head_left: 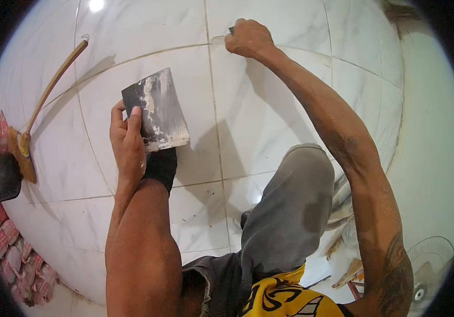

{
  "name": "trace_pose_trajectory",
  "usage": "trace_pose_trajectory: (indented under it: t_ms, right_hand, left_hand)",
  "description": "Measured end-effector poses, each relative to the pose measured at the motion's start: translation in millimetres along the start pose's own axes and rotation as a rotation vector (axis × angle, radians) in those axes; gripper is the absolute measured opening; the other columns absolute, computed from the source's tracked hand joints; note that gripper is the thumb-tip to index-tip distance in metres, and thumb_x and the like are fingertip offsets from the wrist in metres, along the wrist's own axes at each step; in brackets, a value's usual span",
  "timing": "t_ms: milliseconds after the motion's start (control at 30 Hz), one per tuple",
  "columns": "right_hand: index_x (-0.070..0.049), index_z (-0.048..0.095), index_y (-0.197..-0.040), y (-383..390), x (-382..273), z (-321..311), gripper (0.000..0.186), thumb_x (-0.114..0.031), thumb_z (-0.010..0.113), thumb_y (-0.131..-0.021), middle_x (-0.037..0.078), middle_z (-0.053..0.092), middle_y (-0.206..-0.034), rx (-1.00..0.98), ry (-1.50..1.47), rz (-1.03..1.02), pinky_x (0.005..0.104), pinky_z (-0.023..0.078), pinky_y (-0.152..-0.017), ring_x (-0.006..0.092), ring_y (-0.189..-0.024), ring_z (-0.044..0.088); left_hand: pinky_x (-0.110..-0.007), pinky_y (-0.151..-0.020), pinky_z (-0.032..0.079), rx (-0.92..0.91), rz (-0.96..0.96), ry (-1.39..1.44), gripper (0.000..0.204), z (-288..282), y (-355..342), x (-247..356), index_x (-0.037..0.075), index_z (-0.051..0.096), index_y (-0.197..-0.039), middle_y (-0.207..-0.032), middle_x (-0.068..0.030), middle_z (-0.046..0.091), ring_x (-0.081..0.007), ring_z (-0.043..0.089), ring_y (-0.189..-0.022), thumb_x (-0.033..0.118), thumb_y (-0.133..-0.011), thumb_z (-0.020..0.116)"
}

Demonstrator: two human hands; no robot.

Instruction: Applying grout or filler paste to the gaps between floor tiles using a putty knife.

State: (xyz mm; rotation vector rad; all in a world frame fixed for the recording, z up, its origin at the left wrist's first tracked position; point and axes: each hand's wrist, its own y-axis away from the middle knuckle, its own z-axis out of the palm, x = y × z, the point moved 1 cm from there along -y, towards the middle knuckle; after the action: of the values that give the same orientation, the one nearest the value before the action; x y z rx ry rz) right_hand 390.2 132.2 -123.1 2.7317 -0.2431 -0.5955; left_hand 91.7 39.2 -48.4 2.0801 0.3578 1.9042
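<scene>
My left hand (126,132) is closed on the left edge of a dark, flat rectangular plate (169,105), thumb on top. Whitish paste is smeared across the plate's face and along its near edge. Farther off and to the right, my outstretched right hand (251,39) grips a small scraper (218,40) with a dark handle end. Its pale blade rests on or just over the white tiles (184,63), beside a crossing of the joints. My fingers hide most of the scraper.
A broom (55,87) and a black dustpan (8,176) are at the left. Several red and white packets (7,232) are stacked at the lower left. A pale wall (430,132) runs along the right, with a fan (428,264) near it. My bent legs frame the near floor.
</scene>
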Motion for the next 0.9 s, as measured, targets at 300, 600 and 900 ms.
trace_pose_trajectory:
  t_ms: [300, 600, 900]
  right_hand:
    - [0.002, 0.067, -0.096, 1.3, 3.9, 6.7, 0.032, -0.021, 0.055, -0.077, 0.023, 0.066, -0.096, 0.063, 0.109, -0.194, 0.0464, 0.054, -0.081, 0.0348, -0.092, 0.067]
    - [-0.002, 0.065, -0.09, 36.1, 23.2, 5.2, 0.016, -0.008, 0.056, -0.078, 0.013, 0.063, -0.088, -0.333, 0.267, -0.575, 0.0462, 0.051, -0.073, 0.0338, -0.088, 0.061]
    - [0.002, 0.065, -0.111, 54.9, 107.2, -66.0, 0.036, -0.019, 0.059, -0.082, 0.011, 0.066, -0.083, -0.245, -0.198, -0.006, 0.0311, 0.047, -0.063, 0.0167, -0.07, 0.056]
  left_hand:
    - [-0.019, -0.064, 0.046, -0.041, -0.017, 0.038, 0.025, 11.9, -6.2, -5.6, 0.001, 0.048, -0.12, -0.086, -0.005, 0.065, -0.0042, 0.057, -0.072, 0.017, -0.101, 0.051]
    - [-0.02, -0.063, 0.044, -0.039, -0.046, -0.012, 0.027, 17.0, 4.4, -8.5, -0.001, 0.047, -0.122, -0.085, -0.005, 0.064, -0.0034, 0.055, -0.07, 0.015, -0.1, 0.05]
    - [-0.02, -0.063, 0.044, -0.032, -0.066, -0.004, 0.025, 16.1, 5.8, -12.6, 0.0, 0.047, -0.12, -0.083, -0.0047, 0.065, -0.0035, 0.056, -0.07, 0.014, -0.1, 0.049]
